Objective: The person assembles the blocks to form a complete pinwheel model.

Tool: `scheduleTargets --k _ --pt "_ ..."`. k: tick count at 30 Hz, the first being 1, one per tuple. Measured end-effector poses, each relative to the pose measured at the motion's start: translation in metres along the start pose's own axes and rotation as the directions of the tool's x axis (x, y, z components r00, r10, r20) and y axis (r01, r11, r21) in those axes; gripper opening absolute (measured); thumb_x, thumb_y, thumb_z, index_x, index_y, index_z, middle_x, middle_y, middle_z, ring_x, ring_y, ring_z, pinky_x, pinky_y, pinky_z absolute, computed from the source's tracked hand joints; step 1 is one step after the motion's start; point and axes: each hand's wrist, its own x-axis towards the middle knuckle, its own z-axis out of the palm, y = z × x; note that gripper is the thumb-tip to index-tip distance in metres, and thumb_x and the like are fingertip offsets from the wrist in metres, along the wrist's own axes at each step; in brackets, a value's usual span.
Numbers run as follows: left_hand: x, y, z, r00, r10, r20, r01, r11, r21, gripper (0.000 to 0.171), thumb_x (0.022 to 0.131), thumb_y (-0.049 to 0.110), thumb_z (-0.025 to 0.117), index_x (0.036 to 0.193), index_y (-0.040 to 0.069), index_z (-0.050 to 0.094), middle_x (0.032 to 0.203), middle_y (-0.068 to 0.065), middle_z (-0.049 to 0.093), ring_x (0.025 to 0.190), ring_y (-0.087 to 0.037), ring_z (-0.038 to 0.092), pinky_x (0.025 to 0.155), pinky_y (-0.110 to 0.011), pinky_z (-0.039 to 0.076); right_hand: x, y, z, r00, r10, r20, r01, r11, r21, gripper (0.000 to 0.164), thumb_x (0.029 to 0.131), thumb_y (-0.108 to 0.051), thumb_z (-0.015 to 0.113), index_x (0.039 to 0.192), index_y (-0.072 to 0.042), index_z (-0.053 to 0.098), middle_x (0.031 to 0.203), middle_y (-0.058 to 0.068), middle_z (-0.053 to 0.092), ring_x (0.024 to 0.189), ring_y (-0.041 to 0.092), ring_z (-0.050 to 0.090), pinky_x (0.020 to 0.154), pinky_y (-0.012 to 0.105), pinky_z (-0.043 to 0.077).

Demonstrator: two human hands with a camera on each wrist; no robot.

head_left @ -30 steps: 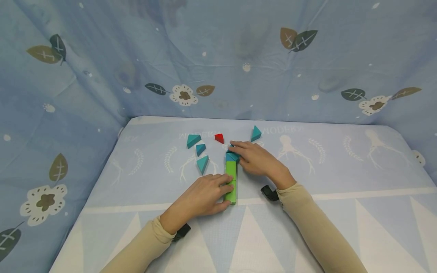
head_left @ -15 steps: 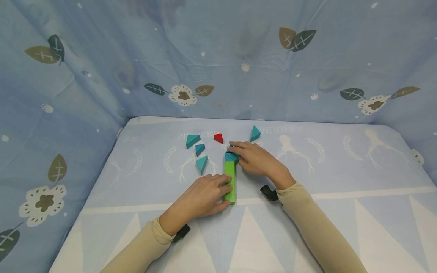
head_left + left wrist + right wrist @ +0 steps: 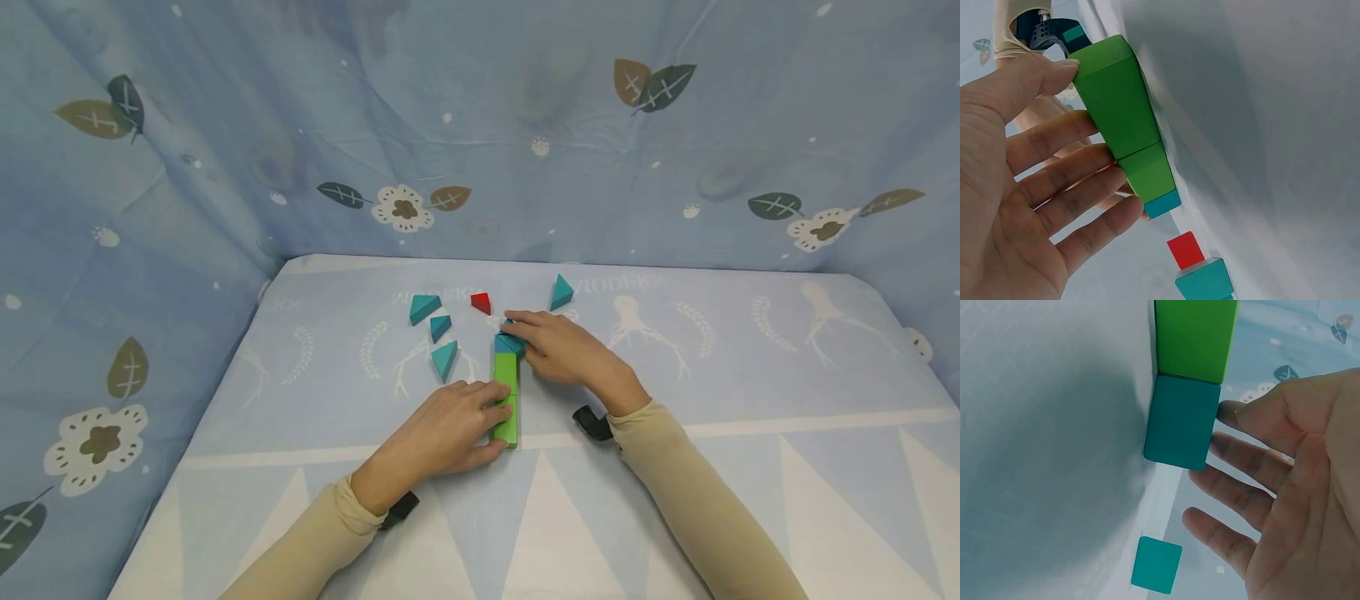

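Note:
Two green blocks (image 3: pixel 506 372) lie end to end in a column on the table. My left hand (image 3: pixel 444 429) touches them from the left: its thumb reaches the near end, and the other fingers extend to the blocks' top and side. At the far end, small blue and teal triangular blocks (image 3: pixel 507 344) continue the column, partly hidden by fingers. My right hand (image 3: pixel 564 350) rests its fingertips on these from the right. In the right wrist view, the thumb and fingers extend loosely to the edge of a teal block (image 3: pixel 1184 422) abutting the green one.
Left of the column lie several loose teal and blue triangular blocks (image 3: pixel 444 361). Beyond it are a red block (image 3: pixel 482 303) and, to the right, another teal block (image 3: pixel 561 293). A patterned cloth (image 3: pixel 750 358) covers the table, and blue curtains (image 3: pixel 480 150) hang behind.

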Motion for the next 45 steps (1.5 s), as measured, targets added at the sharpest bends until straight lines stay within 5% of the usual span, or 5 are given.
scheduleTargets --k 45 --pt "0.0005 -0.0006 0.0009 1.000 0.005 -0.013 -0.005 1.000 0.015 0.034 0.085 0.037 0.072 0.111 0.015 0.075 0.123 -0.002 0.065 0.113 -0.017 0.064 0.085 -0.033 0.054 0.0024 0.0015 0.0029 1.000 0.009 -0.030 -0.010 1.000 -0.022 0.040 0.097 -0.008 0.050 0.137 -0.008 0.057 0.143 0.011 0.051 0.133 0.029 0.048 0.110 0.049 0.039"
